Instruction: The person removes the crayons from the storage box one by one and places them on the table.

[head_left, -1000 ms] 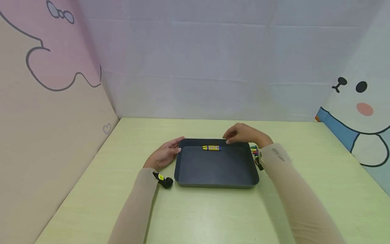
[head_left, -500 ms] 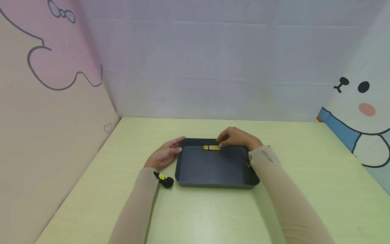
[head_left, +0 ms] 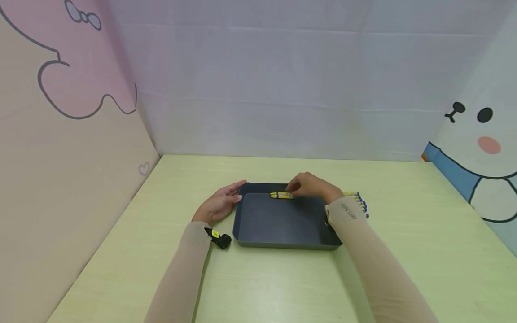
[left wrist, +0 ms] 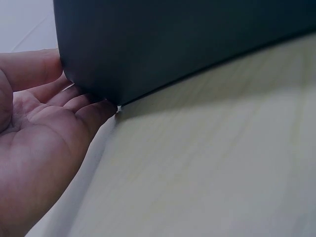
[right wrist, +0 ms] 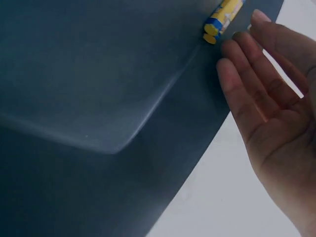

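Two yellow crayons (head_left: 278, 195) with blue bands lie side by side along the far wall inside a dark grey baking tray (head_left: 278, 224). In the right wrist view, the ends of these yellow crayons (right wrist: 217, 24) lie just beyond the fingertips. My right hand (head_left: 311, 185) reaches over the tray's far rim, loosely bent fingers close to the crayons' right ends. At the tray's left far corner, my left hand (head_left: 218, 204) holds the rim, thumb over it and fingers outside. The left wrist view shows fingertips tucked at the bottom edge of the tray (left wrist: 173, 44).
Several more crayons (head_left: 361, 204) lie on the table right of the tray, partly hidden by my right sleeve (head_left: 347, 213). The pale wooden table (head_left: 258, 287) meets a white cloth backdrop (head_left: 258, 112) behind, with printed panels at both sides.
My right hand has moved left and slightly nearer, from the tray's far rim to the crayons' right ends. My left hand stays at the tray corner.
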A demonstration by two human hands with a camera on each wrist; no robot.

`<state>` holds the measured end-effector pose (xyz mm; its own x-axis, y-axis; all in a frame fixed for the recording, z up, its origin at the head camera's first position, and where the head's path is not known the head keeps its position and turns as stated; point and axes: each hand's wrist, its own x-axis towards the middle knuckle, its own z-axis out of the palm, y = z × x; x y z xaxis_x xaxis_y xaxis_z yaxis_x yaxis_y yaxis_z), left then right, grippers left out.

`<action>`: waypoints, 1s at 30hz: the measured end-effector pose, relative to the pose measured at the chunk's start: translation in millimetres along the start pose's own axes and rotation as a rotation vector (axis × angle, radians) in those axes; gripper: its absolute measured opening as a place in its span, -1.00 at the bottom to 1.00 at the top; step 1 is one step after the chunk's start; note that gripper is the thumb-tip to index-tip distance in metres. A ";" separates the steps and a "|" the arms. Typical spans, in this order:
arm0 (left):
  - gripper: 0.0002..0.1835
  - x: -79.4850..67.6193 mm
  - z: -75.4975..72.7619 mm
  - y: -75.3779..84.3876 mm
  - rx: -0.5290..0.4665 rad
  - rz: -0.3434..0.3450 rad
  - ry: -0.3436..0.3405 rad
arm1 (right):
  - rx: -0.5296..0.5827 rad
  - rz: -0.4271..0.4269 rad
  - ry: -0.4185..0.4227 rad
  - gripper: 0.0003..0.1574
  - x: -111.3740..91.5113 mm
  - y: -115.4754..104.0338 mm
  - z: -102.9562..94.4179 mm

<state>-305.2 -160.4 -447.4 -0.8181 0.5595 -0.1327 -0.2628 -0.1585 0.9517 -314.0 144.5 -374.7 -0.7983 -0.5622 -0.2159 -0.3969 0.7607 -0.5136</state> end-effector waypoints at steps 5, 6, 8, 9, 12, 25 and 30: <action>-0.29 -0.3 -0.5 0.1 0.006 -0.003 0.006 | -0.062 0.008 0.006 -0.64 1.6 0.4 5.1; -0.29 -0.4 -0.5 0.2 0.006 -0.005 0.008 | -0.073 0.008 0.009 -0.65 1.9 0.2 6.1; -0.28 -0.6 -0.2 0.5 0.011 -0.009 0.009 | -0.093 0.004 0.017 -0.66 2.7 0.3 7.8; -0.28 -0.7 0.0 0.6 0.011 -0.011 0.009 | -0.102 0.002 0.020 -0.66 3.1 0.3 8.7; -0.27 -0.8 0.6 1.1 0.005 -0.011 0.009 | -0.112 0.001 0.029 -0.68 3.2 0.5 11.3; -0.27 -1.5 2.2 2.6 0.016 -0.013 0.016 | -0.148 -0.013 0.065 -0.70 2.1 -1.6 20.0; -0.27 -1.5 2.3 2.4 0.010 -0.013 0.019 | -0.159 -0.023 0.069 -0.75 0.9 -1.8 20.8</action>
<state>-303.4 -159.7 -444.3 -0.8243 0.5459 -0.1502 -0.2685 -0.1435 0.9525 -304.6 135.9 -391.3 -0.8150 -0.5609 -0.1455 -0.4778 0.7925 -0.3789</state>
